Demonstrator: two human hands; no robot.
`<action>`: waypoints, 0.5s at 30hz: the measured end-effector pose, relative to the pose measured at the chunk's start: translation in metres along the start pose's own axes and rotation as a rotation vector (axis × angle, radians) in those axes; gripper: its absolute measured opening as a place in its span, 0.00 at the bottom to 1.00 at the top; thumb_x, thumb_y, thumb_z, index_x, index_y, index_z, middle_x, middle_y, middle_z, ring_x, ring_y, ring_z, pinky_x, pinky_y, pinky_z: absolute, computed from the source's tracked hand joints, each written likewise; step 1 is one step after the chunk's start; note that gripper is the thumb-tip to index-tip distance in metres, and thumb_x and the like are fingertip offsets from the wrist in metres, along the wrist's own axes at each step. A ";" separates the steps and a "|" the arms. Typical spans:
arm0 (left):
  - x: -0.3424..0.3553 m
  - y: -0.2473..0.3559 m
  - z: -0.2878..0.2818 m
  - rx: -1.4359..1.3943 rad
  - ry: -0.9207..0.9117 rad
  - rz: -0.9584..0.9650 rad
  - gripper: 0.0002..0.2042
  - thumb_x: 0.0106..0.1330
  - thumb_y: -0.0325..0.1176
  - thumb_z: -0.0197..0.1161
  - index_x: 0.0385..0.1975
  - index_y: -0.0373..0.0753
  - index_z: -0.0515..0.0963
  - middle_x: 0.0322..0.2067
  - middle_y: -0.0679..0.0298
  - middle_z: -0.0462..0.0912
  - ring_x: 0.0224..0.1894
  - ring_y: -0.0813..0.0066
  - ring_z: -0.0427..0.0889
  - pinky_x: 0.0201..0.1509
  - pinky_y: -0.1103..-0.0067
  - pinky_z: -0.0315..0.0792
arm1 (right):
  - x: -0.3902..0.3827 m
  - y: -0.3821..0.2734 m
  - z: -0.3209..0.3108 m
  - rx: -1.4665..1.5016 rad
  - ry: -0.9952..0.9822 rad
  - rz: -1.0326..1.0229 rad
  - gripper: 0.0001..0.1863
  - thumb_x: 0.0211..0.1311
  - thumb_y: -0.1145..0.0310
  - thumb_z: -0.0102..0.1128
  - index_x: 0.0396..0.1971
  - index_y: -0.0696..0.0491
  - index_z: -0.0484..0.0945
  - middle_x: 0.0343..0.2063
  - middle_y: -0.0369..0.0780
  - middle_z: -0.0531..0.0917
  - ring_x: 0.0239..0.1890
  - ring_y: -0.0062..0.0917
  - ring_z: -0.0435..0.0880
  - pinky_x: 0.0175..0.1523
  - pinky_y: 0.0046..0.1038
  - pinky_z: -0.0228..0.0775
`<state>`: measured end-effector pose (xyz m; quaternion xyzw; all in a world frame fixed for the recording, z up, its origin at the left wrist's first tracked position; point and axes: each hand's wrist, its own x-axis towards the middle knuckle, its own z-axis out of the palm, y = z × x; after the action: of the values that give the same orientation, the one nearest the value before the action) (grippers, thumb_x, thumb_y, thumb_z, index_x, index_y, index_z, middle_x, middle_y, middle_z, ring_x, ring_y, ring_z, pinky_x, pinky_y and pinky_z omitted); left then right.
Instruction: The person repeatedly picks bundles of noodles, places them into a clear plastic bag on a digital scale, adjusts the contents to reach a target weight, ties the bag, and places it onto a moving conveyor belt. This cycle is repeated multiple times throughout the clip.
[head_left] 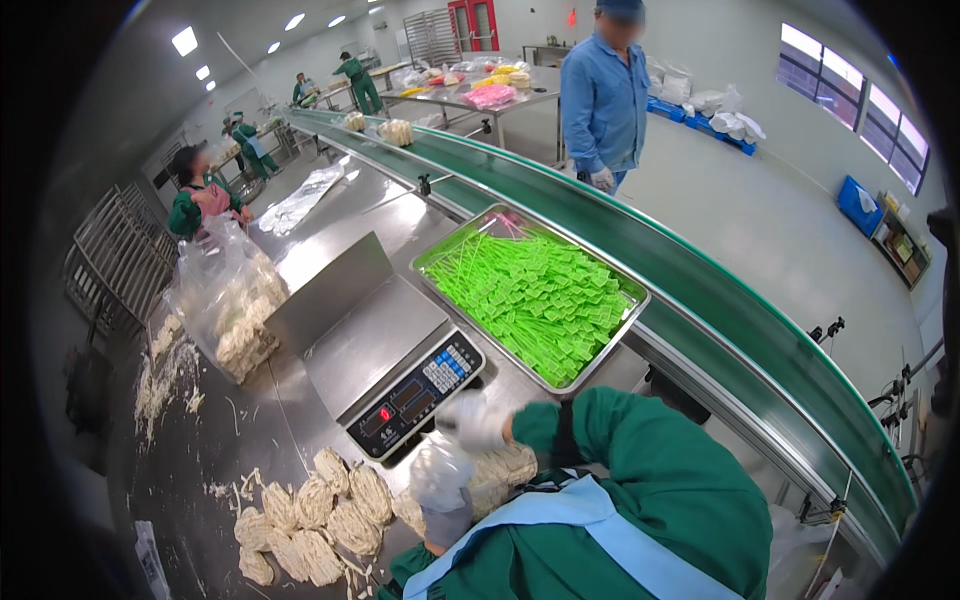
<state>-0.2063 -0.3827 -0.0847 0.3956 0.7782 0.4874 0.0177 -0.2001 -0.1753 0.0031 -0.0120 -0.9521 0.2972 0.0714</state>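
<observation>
My left hand [443,482], in a white glove with a grey cuff, is low over the pale noodle bundles [500,470] close to my body. Whitish, see-through film seems to lie about it, but its fingers are not distinct. Just above, my right hand [472,420], also white-gloved, is smeared by motion beside the near corner of a digital scale [415,395]. Whether either hand grips anything cannot be made out. More nests of noodles [315,510] lie in a cluster on the steel table to the left. The scale's metal pan [375,335] holds nothing.
A steel tray [420,262] of bright green plastic ties [530,300] stands beyond the scale. A clear bag of noodles [240,320] sits at left. Behind the tray runs a green conveyor [640,235] carrying noodle packs [395,132]. A person in blue [607,100] stands across it.
</observation>
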 end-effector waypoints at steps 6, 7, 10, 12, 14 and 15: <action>-0.002 0.008 -0.004 -0.012 -0.028 0.126 0.15 0.64 0.35 0.57 0.47 0.34 0.76 0.41 0.52 0.79 0.45 0.53 0.77 0.48 0.64 0.72 | 0.027 -0.007 0.041 1.249 -0.084 0.451 0.15 0.65 0.60 0.56 0.33 0.59 0.79 0.24 0.36 0.82 0.24 0.27 0.79 0.33 0.29 0.72; -0.001 0.012 -0.006 0.073 -0.065 0.191 0.15 0.64 0.36 0.57 0.47 0.34 0.76 0.40 0.52 0.80 0.44 0.53 0.77 0.47 0.64 0.72 | 0.030 -0.012 0.050 1.168 -0.107 0.481 0.16 0.68 0.61 0.53 0.34 0.60 0.77 0.25 0.33 0.81 0.25 0.25 0.80 0.33 0.29 0.72; 0.007 0.024 -0.011 0.166 -0.119 0.229 0.16 0.63 0.36 0.58 0.47 0.35 0.76 0.39 0.53 0.80 0.42 0.52 0.78 0.46 0.64 0.73 | 0.034 -0.033 0.074 0.053 0.305 -0.059 0.10 0.61 0.62 0.59 0.34 0.53 0.79 0.22 0.38 0.79 0.28 0.32 0.79 0.36 0.34 0.71; 0.015 0.029 -0.009 -0.016 -0.077 0.070 0.17 0.59 0.36 0.61 0.48 0.38 0.76 0.42 0.54 0.79 0.44 0.53 0.78 0.49 0.63 0.72 | 0.036 -0.041 0.084 0.118 0.786 0.217 0.10 0.55 0.59 0.60 0.29 0.50 0.79 0.22 0.43 0.78 0.30 0.40 0.78 0.37 0.38 0.71; 0.026 0.030 -0.004 0.307 -0.116 0.318 0.17 0.62 0.37 0.59 0.47 0.37 0.77 0.41 0.54 0.79 0.44 0.51 0.77 0.50 0.64 0.71 | 0.038 -0.029 0.078 0.093 0.694 0.156 0.13 0.55 0.56 0.59 0.26 0.51 0.79 0.21 0.44 0.78 0.30 0.42 0.79 0.36 0.39 0.72; 0.029 0.030 -0.003 0.385 -0.153 0.290 0.17 0.62 0.38 0.59 0.48 0.36 0.76 0.42 0.55 0.79 0.45 0.51 0.77 0.50 0.64 0.70 | 0.038 -0.017 0.072 -0.073 0.420 0.117 0.14 0.55 0.55 0.59 0.26 0.51 0.79 0.21 0.45 0.79 0.29 0.43 0.79 0.36 0.40 0.72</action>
<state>-0.2096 -0.3602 -0.0497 0.5350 0.7882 0.2963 -0.0692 -0.2474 -0.2275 -0.0410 -0.1313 -0.9241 0.2573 0.2502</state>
